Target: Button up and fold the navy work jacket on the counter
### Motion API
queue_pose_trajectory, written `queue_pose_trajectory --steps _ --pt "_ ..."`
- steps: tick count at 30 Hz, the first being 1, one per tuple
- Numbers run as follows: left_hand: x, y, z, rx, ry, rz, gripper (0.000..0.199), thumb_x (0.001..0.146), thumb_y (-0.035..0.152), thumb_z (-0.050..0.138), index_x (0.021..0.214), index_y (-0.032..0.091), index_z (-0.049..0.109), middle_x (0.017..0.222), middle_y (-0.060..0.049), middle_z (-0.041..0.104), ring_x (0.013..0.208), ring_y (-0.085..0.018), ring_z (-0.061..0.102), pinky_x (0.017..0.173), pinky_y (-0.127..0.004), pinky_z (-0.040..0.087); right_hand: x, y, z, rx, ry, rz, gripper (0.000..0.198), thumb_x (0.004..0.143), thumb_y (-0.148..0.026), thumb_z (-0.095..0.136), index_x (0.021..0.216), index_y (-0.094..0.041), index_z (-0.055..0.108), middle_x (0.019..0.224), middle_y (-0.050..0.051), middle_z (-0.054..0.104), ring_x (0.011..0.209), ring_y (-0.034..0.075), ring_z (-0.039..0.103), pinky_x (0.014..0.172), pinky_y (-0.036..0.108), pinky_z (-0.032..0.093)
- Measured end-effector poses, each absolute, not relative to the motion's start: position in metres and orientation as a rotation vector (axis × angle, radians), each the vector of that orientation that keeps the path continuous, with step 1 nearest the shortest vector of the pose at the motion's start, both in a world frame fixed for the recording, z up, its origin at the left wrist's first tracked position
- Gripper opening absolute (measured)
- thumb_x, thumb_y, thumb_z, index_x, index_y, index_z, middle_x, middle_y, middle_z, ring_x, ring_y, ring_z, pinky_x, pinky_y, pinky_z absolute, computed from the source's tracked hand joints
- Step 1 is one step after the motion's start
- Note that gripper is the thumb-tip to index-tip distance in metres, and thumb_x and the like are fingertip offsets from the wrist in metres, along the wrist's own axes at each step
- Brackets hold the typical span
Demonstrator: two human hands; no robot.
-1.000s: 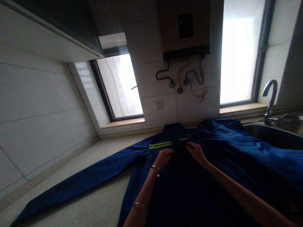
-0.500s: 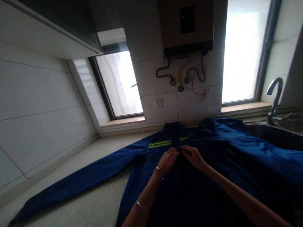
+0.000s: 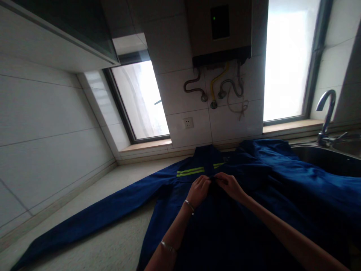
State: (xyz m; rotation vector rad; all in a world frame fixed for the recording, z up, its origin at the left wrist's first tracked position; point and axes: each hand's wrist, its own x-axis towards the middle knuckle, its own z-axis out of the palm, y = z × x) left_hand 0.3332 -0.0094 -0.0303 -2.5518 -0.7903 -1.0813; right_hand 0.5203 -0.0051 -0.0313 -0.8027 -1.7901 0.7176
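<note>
A dark blue work jacket with yellow-green reflective strips across the chest lies spread over the countertop, collar toward the wall. One sleeve stretches out to the left. My left hand and my right hand meet at the middle of the chest, just below the strips. Both have their fingers closed, pinching the jacket's front edge. The small piece between the fingertips is dark and partly hidden, so whether it is a button or a fold I cannot tell.
Light speckled countertop shows under and left of the sleeve. At right stand a sink and a curved faucet. A water heater with pipes hangs on the tiled wall between two windows. A cabinet overhangs at upper left.
The camera view has shifted very slightly. Both hands stay at the same place on the jacket front, with only small finger movement.
</note>
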Motion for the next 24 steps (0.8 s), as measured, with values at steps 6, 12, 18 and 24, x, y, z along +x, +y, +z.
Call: queue_pose_trajectory --steps 6,12,18,24 --pt "0.334 -0.003 -0.035 -2.341 -1.356 -1.634 0.014 0.088 0.025 0.045 0.092 0.018 0.056 0.088 -0.005 0.063 0.083 -0.016 0.060 0.078 -0.029 0.047 0.525 -0.005 -0.029 -0.842 -1.783 0.570 0.020 0.083 -0.031 0.051 0.093 -0.019 0.064 0.089 0.003 0.066 0.080 0.017 0.062 0.074 0.028 0.049" --pt "0.337 0.000 -0.032 -2.319 -1.611 -1.883 0.021 0.083 0.031 0.052 0.096 0.019 0.063 0.095 -0.004 0.067 0.088 -0.018 0.062 0.082 -0.029 0.047 0.526 -0.014 -0.029 -0.698 -2.156 0.265 0.019 0.088 -0.030 0.048 0.093 -0.020 0.064 0.092 0.004 0.063 0.087 0.016 0.058 0.080 0.029 0.046" --pt "0.342 0.000 -0.029 -2.722 -1.598 -1.891 0.020 0.076 0.033 0.061 0.082 0.017 0.071 0.086 -0.003 0.069 0.082 -0.018 0.062 0.078 -0.028 0.047 0.531 -0.010 -0.030 -0.725 -2.187 0.043 0.025 0.092 -0.026 0.038 0.099 -0.019 0.061 0.094 0.006 0.061 0.090 0.017 0.056 0.083 0.032 0.046" --pt "0.344 0.003 -0.030 -2.716 -1.716 -2.022 0.021 0.071 0.035 0.065 0.075 0.015 0.071 0.077 -0.003 0.069 0.073 -0.017 0.061 0.069 -0.026 0.046 0.530 -0.009 -0.032 -0.691 -2.170 -0.114 0.020 0.092 -0.021 0.039 0.095 -0.019 0.059 0.088 0.006 0.061 0.085 0.017 0.056 0.078 0.033 0.048"
